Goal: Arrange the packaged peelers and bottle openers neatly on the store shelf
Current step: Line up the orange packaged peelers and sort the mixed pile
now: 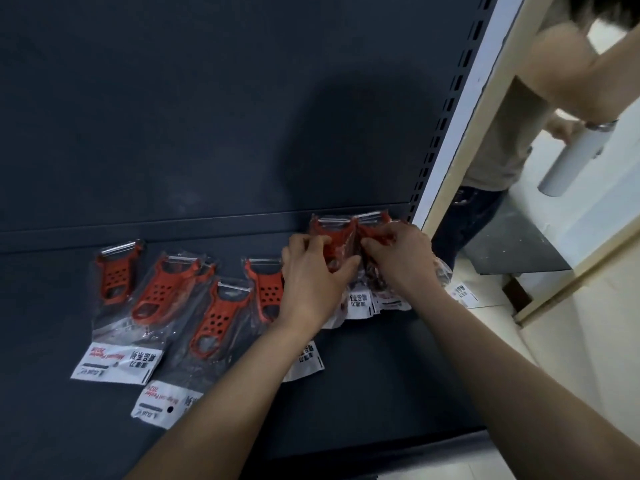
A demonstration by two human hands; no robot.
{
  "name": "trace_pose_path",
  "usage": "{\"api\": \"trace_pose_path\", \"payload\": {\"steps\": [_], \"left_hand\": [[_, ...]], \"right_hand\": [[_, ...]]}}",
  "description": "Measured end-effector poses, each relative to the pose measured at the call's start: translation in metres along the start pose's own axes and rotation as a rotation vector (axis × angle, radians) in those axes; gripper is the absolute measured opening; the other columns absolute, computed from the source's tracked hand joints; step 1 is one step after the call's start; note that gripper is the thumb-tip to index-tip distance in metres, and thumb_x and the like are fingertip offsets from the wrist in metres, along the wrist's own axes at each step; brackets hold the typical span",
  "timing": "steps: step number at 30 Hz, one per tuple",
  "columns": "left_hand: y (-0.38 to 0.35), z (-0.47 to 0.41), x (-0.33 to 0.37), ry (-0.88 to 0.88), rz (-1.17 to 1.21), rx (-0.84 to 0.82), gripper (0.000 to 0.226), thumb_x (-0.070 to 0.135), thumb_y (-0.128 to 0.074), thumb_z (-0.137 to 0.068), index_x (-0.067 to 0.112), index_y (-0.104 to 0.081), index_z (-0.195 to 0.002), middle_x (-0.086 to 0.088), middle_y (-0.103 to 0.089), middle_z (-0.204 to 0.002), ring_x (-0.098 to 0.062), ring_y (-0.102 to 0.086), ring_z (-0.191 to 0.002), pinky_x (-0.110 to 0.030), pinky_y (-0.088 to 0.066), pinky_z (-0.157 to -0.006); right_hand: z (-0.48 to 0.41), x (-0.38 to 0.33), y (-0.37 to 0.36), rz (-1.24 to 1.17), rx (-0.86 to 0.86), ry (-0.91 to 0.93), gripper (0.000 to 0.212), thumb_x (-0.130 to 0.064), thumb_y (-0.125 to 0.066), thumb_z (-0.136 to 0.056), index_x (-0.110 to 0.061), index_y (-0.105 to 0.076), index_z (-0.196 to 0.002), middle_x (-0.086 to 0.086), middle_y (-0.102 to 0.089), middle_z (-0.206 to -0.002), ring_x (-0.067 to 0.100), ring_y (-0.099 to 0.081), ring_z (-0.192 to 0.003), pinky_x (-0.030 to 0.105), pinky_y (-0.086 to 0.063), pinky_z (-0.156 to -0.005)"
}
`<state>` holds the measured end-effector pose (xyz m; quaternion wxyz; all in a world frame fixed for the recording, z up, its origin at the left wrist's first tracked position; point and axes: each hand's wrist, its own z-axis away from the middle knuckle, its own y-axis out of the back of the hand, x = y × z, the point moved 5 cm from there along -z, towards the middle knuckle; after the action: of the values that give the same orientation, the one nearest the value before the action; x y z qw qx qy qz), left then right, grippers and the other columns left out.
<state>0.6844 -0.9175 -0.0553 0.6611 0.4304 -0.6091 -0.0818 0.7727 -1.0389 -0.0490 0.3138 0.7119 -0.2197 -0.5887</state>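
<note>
Several red peelers in clear bags with white label cards lie on the dark shelf [363, 393]. Loose ones sit at the left [116, 271], [162, 289], lower middle [218, 320] and middle [266, 289]. At the shelf's back right two packaged peelers stand side by side against the back panel. My left hand [311, 271] grips the left one [334, 233], with fingers curled round its body. My right hand [401, 261] pinches the right one [372, 230]. More bags lie under my hands, their label cards [360, 303] showing below.
A dark back panel [207, 116] rises behind the shelf. A slotted upright [446, 109] and a white post [460, 126] bound it on the right. Beyond the post stands another person [512, 143] holding a white tube [568, 161]. One bag [460, 292] overhangs the shelf's right end.
</note>
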Motion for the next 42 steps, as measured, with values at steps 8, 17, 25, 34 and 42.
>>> {"api": "trace_pose_path", "payload": {"steps": [8, 17, 25, 34, 42], "left_hand": [[0.003, 0.001, -0.001, -0.023, 0.094, -0.063, 0.042, 0.039, -0.048, -0.094, 0.015, -0.052, -0.127, -0.002, -0.036, -0.129, -0.019, -0.042, -0.123, -0.025, -0.031, -0.106], [0.004, -0.001, -0.001, -0.019, 0.114, -0.116, 0.036, 0.032, -0.050, -0.094, 0.017, -0.050, -0.126, 0.001, -0.033, -0.131, -0.016, -0.042, -0.121, -0.033, -0.035, -0.108], [0.010, -0.004, -0.001, -0.005, 0.167, -0.065, 0.051, 0.031, -0.046, -0.096, 0.019, -0.030, -0.143, -0.003, -0.027, -0.143, -0.019, -0.037, -0.130, -0.028, -0.028, -0.110], [0.011, -0.011, -0.013, 0.182, 0.203, -0.058, 0.061, 0.026, -0.053, -0.093, 0.013, -0.025, -0.145, -0.010, -0.032, -0.141, -0.025, -0.045, -0.123, -0.022, -0.034, -0.094], [0.011, -0.014, -0.017, 0.213, 0.263, -0.026, 0.057, 0.026, -0.055, -0.092, 0.013, -0.030, -0.142, -0.007, -0.043, -0.136, -0.021, -0.052, -0.114, -0.026, -0.044, -0.087]], "right_hand": [[-0.007, 0.011, 0.018, -0.026, 0.106, -0.241, 0.034, -0.032, -0.048, -0.090, -0.033, -0.055, -0.124, 0.007, -0.061, -0.115, 0.032, -0.044, -0.118, 0.044, -0.032, -0.103], [-0.006, 0.010, 0.015, -0.038, 0.037, -0.243, 0.039, -0.024, -0.058, -0.083, -0.016, -0.061, -0.122, 0.008, -0.060, -0.119, 0.030, -0.055, -0.108, 0.048, -0.045, -0.096], [-0.013, 0.012, 0.017, -0.049, 0.062, -0.255, 0.019, -0.023, -0.058, -0.087, -0.009, -0.056, -0.074, 0.010, -0.055, -0.081, 0.027, -0.053, -0.081, 0.031, -0.041, -0.066], [-0.018, 0.020, 0.018, -0.066, -0.001, -0.329, 0.012, -0.013, -0.062, -0.084, -0.003, -0.068, -0.086, 0.017, -0.066, -0.088, 0.031, -0.061, -0.092, 0.039, -0.052, -0.076], [-0.020, 0.026, 0.018, -0.028, -0.038, -0.350, 0.041, -0.010, -0.064, -0.084, -0.002, -0.049, -0.122, 0.014, -0.055, -0.109, 0.031, -0.061, -0.093, 0.043, -0.053, -0.084]]}}
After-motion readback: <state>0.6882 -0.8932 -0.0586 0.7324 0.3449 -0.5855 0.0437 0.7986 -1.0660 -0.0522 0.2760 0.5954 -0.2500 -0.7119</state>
